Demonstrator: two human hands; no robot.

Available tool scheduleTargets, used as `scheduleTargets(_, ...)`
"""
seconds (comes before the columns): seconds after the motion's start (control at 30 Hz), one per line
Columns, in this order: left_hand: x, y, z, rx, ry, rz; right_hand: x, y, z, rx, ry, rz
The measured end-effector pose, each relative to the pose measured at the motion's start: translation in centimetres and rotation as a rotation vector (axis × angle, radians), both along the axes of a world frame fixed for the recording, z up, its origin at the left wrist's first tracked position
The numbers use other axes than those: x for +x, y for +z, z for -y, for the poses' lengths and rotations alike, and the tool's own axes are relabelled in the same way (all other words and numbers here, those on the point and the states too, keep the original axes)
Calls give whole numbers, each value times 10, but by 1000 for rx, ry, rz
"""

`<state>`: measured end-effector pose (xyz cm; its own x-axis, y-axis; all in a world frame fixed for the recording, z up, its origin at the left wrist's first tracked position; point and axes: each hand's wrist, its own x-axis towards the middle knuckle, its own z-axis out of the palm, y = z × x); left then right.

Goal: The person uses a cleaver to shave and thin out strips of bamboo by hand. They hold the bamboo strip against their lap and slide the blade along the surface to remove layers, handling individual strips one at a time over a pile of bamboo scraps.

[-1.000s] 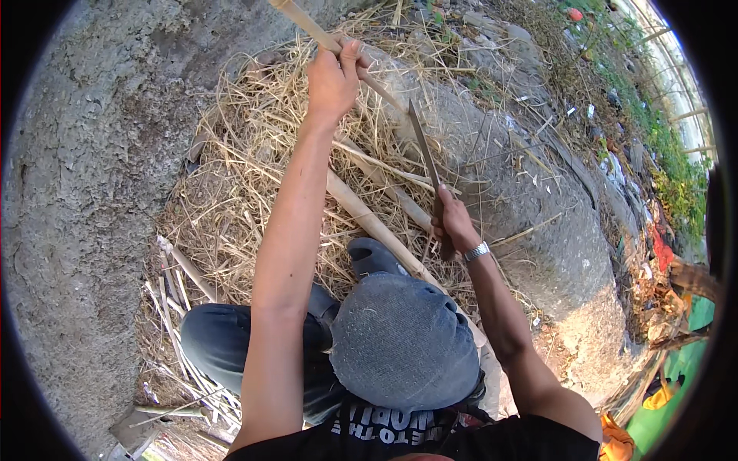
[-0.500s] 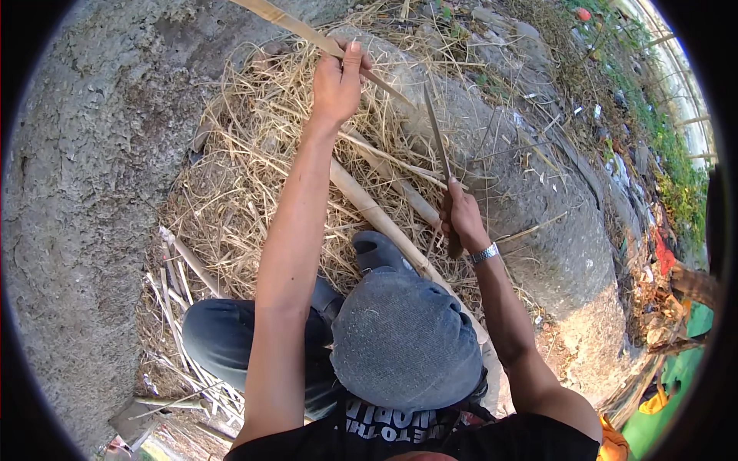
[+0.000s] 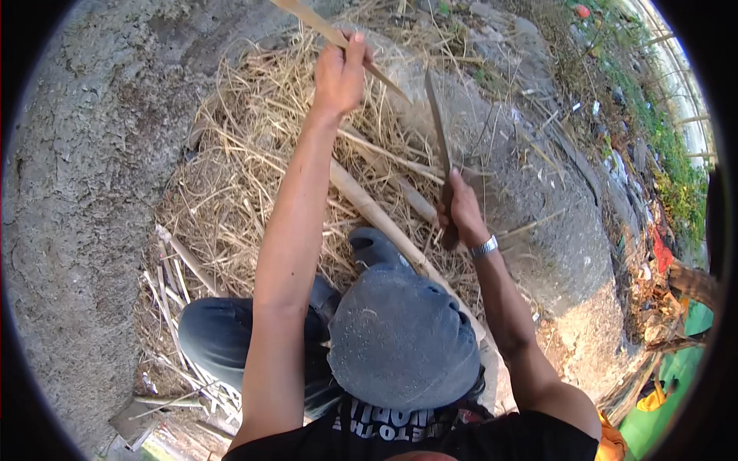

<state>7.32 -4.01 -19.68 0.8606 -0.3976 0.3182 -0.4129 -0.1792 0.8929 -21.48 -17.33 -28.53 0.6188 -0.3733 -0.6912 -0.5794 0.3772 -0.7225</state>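
Observation:
Up ahead, my left hand (image 3: 339,77) is closed around a flat, pale bamboo strip (image 3: 314,21), its thumb lying along the top. The strip slants from the upper edge down to a tapered end on the right. My right hand (image 3: 462,206), with a metal-banded watch (image 3: 484,247) on the wrist, grips the dark handle of a long knife (image 3: 437,115). The blade points away from me, its tip just right of the strip's end with a small gap between them. Beneath both hands lie curly bamboo shavings (image 3: 254,123).
Long bamboo poles (image 3: 377,211) run over the shavings between my arms. A large grey rock (image 3: 546,207) rises at right, and a rough grey wall (image 3: 84,192) bounds the left. Thin sticks (image 3: 165,307) lie beside my bent knee (image 3: 219,334); green plants (image 3: 653,131) grow at far right.
The bamboo strip has swung slightly, its upper part shifting right. My left hand has risen a little, and the knife has moved slightly upward in my right hand.

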Motion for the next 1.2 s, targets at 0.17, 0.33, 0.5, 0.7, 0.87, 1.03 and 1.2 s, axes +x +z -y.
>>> scheduleTargets(0.17, 1, 6, 4, -173, -56, 35, 4, 22, -11, -90, -32, 326)
scheduleTargets(0.33, -5, -4, -9, -96, -52, -19, -10, -42, 3, 29, 100, -17)
scheduleTargets(0.5, -32, 19, -54, -293, 54, -87, -24, 17, -9, 17, -17, 68)
scheduleTargets(0.7, -112, 150, -197, -982, 244, -25, -22, 177, -20, -399, -28, 470)
scheduleTargets(0.87, -266, 198, -267, -1257, 155, 95, -34, 273, -53, -277, 104, 797)
scheduleTargets(1.03, -419, 181, -282, -1417, 188, 93, -66, 318, -168, 134, 272, 994)
scheduleTargets(1.2, -530, 161, -291, -1469, 483, -257, -84, 297, -249, 245, 378, 1069)
